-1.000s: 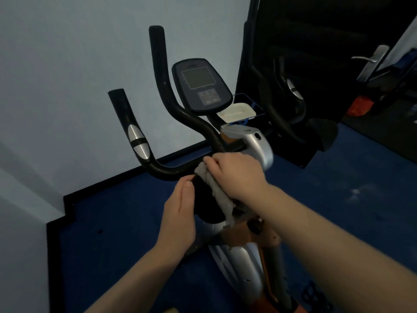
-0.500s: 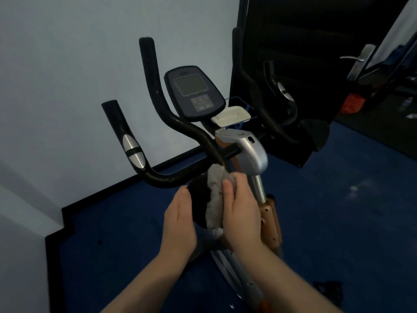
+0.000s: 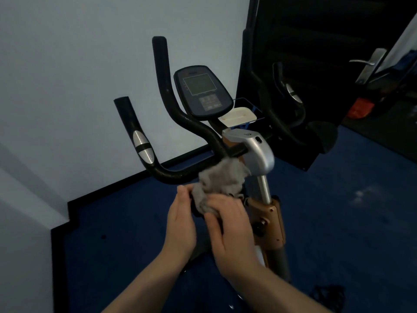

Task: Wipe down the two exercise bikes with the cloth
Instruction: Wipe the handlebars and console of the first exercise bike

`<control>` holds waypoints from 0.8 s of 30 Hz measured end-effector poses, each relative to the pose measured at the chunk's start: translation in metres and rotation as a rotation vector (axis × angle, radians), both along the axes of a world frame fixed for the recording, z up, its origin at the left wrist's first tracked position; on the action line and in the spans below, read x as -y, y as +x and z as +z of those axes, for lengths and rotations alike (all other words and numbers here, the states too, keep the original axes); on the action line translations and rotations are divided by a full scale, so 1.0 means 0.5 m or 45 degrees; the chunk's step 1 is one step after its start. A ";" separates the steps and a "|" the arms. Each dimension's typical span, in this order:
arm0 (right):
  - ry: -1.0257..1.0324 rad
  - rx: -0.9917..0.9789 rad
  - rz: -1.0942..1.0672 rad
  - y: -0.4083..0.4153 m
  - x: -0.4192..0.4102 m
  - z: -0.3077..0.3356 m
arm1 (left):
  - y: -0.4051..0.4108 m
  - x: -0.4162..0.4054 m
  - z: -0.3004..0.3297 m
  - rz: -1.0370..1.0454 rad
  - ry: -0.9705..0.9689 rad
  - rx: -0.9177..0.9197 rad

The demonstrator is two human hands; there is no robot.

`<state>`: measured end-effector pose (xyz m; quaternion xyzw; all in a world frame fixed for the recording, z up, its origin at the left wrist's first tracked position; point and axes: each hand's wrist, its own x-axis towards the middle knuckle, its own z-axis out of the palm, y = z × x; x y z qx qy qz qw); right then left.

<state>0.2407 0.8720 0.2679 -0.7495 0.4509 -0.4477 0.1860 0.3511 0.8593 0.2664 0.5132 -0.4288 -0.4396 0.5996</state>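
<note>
Looking down over both forearms, I see a wire basket (image 3: 259, 109) on the far side of the bike, just right of the console (image 3: 202, 92); a flat cream-white object (image 3: 237, 117) lies across it, and I cannot tell what else is inside.

I have the cloth (image 3: 220, 181) bunched up in the middle of the scene, against the black part just below where the handlebar (image 3: 162, 132) meets the silver stem cover (image 3: 257, 150). It is grey, fuzzy and crumpled into a loose wad, its upper edge blurred. My right hand (image 3: 230, 229) grips its near end, fingers curled round the lower fold. My left hand (image 3: 180, 224) sits just left of it, fingers straight and together, fingertips touching the black part beside the cloth and holding nothing.

This exercise bike (image 3: 268, 213) has black curved bars with a silver sensor patch on the left one, a dark console with a grey screen and keypad, a chrome post and an orange-brown frame block near my right hand. To the far right, darker handlebars (image 3: 282, 114) stand against a black panel. Blue floor (image 3: 349, 222) spreads underneath, and a pale wall (image 3: 79, 75) fills the left.
</note>
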 end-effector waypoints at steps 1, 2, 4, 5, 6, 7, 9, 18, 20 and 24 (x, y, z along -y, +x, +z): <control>-0.024 -0.056 0.005 -0.009 0.001 0.003 | 0.000 0.001 0.002 0.019 0.014 0.002; -0.075 -0.150 -0.003 -0.013 0.014 0.015 | -0.001 0.003 0.004 0.034 0.029 -0.011; -0.165 -0.284 -0.065 0.001 0.052 0.046 | -0.006 0.006 0.011 0.062 0.068 -0.059; -0.148 -0.258 -0.087 0.015 0.060 0.057 | -0.009 0.008 0.014 0.084 0.090 -0.090; -0.092 -0.184 -0.102 0.031 0.055 0.060 | -0.010 0.011 0.017 0.103 0.115 -0.127; -0.026 -0.111 -0.104 0.039 0.041 0.054 | -0.011 0.013 0.020 0.114 0.130 -0.161; 0.046 -0.057 -0.048 0.024 0.008 0.030 | -0.011 0.018 0.033 0.129 0.103 -0.130; -0.101 0.228 -0.342 -0.069 0.120 0.115 | -0.034 0.085 0.083 0.044 0.073 0.348; 0.245 0.258 -0.246 -0.040 0.132 0.096 | -0.036 0.081 0.074 0.109 0.025 0.451; 0.322 0.330 -0.289 -0.020 0.097 0.038 | -0.027 0.068 0.057 0.109 0.027 0.571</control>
